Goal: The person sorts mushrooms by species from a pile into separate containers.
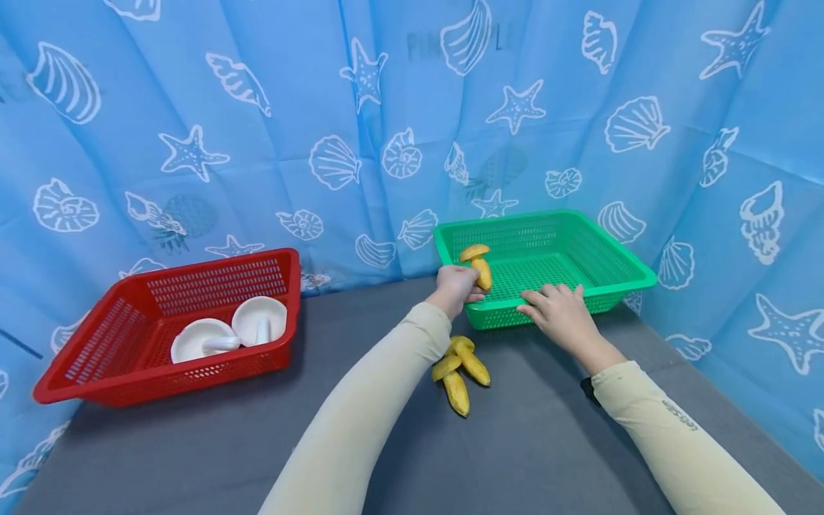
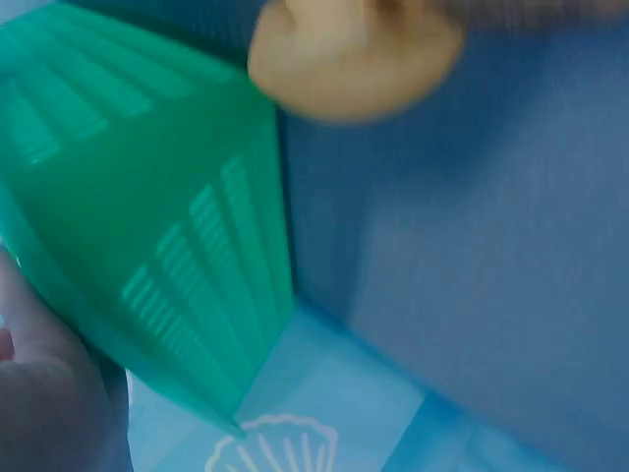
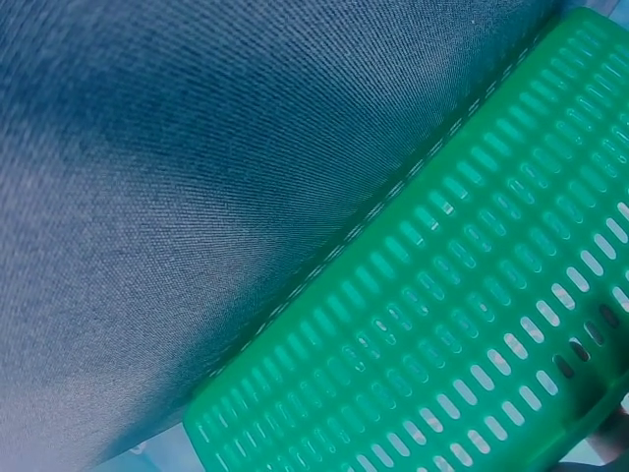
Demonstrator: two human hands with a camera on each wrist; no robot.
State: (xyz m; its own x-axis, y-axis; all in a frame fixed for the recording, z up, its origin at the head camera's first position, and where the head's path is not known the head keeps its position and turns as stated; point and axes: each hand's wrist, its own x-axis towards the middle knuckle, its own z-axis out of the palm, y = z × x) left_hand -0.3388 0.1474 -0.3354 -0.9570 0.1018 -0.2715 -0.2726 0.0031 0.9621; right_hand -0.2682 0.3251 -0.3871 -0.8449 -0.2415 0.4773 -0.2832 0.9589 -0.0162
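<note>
My left hand (image 1: 458, 287) pinches a yellow mushroom (image 1: 481, 275) by its stem, above the near left part of the green basket (image 1: 560, 295). The cap points up and to the left. My right hand (image 1: 563, 318) grips the basket's near rim, fingers over the edge; in the right wrist view the basket wall (image 3: 423, 295) hides most of them. Two more yellow mushrooms (image 1: 457, 393) lie together on the grey cloth in front of the basket. At the top of the left wrist view shows a blurred mushroom cap (image 2: 354, 74); which mushroom it belongs to I cannot tell.
A red basket (image 1: 193, 375) stands at the left with two white mushroom-like pieces (image 1: 260, 318) inside. Grey cloth (image 1: 212, 443) covers the table. Behind hangs a blue curtain (image 1: 270, 143) printed with shells and starfish, close to the backs of both baskets.
</note>
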